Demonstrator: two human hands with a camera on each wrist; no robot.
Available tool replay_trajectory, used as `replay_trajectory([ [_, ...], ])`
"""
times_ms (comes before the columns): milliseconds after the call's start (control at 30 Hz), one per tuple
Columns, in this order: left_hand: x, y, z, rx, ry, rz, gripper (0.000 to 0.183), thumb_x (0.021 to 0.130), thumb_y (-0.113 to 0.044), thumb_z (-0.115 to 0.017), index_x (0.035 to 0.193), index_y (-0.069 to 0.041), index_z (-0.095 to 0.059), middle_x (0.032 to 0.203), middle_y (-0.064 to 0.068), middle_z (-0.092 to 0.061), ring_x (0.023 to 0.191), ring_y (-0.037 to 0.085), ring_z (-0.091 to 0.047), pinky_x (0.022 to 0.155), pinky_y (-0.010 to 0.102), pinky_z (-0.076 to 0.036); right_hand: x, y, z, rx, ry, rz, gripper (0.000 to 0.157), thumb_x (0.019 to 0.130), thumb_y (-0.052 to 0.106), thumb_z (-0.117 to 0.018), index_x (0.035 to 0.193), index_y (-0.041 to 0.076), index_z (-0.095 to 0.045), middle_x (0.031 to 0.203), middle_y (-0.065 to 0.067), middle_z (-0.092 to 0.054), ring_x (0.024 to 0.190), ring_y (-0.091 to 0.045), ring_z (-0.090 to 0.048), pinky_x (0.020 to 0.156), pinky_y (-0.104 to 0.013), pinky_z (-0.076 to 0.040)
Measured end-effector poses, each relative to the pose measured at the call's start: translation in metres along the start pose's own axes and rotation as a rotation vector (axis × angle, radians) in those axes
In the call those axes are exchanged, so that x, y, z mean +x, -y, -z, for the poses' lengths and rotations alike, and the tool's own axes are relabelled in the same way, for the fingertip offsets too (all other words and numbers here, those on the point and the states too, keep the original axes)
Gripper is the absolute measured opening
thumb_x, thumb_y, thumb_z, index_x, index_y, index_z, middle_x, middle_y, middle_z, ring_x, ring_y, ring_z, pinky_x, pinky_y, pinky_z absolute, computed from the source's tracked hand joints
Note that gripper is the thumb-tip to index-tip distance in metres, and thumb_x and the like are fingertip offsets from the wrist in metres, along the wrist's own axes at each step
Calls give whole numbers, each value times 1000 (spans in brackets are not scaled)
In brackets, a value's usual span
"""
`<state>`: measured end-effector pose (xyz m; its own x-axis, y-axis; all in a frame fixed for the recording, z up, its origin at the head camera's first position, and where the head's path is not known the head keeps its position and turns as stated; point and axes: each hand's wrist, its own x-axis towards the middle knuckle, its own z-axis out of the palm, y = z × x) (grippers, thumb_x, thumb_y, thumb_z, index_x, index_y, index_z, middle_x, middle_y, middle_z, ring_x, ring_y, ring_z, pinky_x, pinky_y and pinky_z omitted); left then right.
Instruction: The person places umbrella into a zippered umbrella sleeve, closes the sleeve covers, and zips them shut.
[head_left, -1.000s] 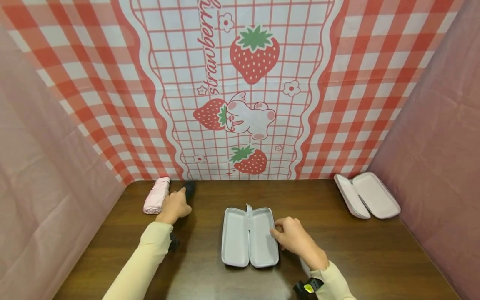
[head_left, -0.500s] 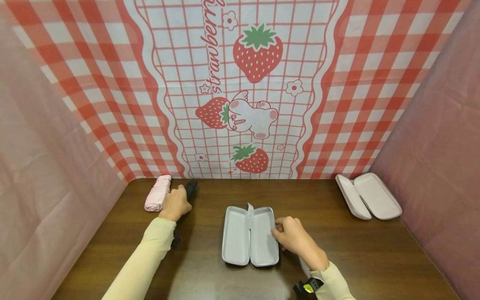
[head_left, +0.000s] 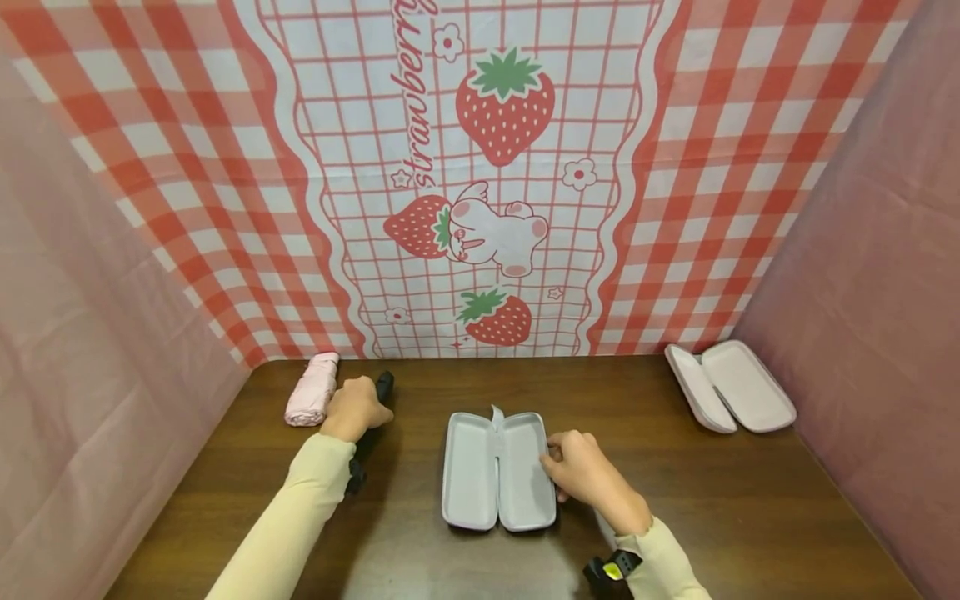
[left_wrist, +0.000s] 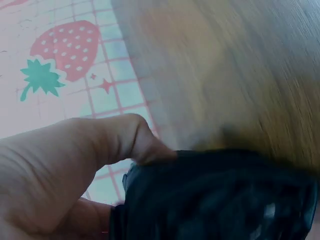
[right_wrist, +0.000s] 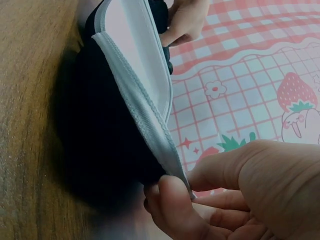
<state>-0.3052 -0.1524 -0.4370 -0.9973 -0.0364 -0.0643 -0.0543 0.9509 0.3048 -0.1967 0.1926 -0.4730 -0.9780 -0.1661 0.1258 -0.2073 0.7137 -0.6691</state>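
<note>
My left hand [head_left: 352,410] grips a black folded umbrella [left_wrist: 215,195], its thumb across the creased dark fabric in the left wrist view. The umbrella is left of centre, over the back of the table, mostly covered by the hand in the head view. In the middle lies an open zip case [head_left: 471,471] with a pale grey lining, its two halves side by side. At its right edge, my right hand [head_left: 588,471] pinches the zipped rim [right_wrist: 145,117] between thumb and fingers. The case's outside looks dark in the right wrist view.
A pink rolled fabric bundle [head_left: 312,390], possibly another folded umbrella, lies just left of the left hand. Another open case [head_left: 748,387], pale pink, sits at the back right of the wooden table [head_left: 637,392]. A strawberry-print cloth [head_left: 502,192] hangs behind.
My left hand has shifted slightly to the right with the black umbrella, whose far end shows more clearly. The right hand and the grey-lined case stay in place.
</note>
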Motion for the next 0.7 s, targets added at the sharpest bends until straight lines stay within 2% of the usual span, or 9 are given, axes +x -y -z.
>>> replay_trajectory([
  [167, -3, -7, 0, -69, 52, -26, 40, 77, -29, -82, 94, 4, -69, 89, 20, -68, 78, 36, -67, 67, 47, -57, 1, 3, 0, 29, 0, -50, 22, 91, 2, -67, 110, -11, -69, 62, -2, -68, 34, -7, -56, 41, -24, -49],
  [367, -8, -12, 1, -176, 67, -35, 40, 77, -30, -82, 91, 5, -67, 84, 17, -65, 75, 31, -65, 70, 45, -57, -1, 4, -2, 50, -7, -60, 26, 91, 1, -68, 113, -12, -68, 72, -9, -74, 35, -10, -57, 38, -25, -49],
  [500, -11, -20, 4, -212, 75, -78, 39, 78, -29, -82, 90, 5, -69, 85, 16, -67, 77, 28, -65, 70, 41, -56, -1, 4, -2, 26, -27, -64, 26, 90, 3, -70, 112, -11, -69, 77, -14, -75, 33, -9, -56, 38, -25, -48],
  [700, -15, -32, 8, -261, 120, -142, 49, 75, -32, -79, 110, 2, -76, 105, 19, -74, 90, 26, -66, 76, 37, -57, 0, 3, -1, 14, -47, -74, 23, 90, 4, -70, 110, -9, -70, 75, -14, -74, 32, -9, -54, 37, -25, -47],
])
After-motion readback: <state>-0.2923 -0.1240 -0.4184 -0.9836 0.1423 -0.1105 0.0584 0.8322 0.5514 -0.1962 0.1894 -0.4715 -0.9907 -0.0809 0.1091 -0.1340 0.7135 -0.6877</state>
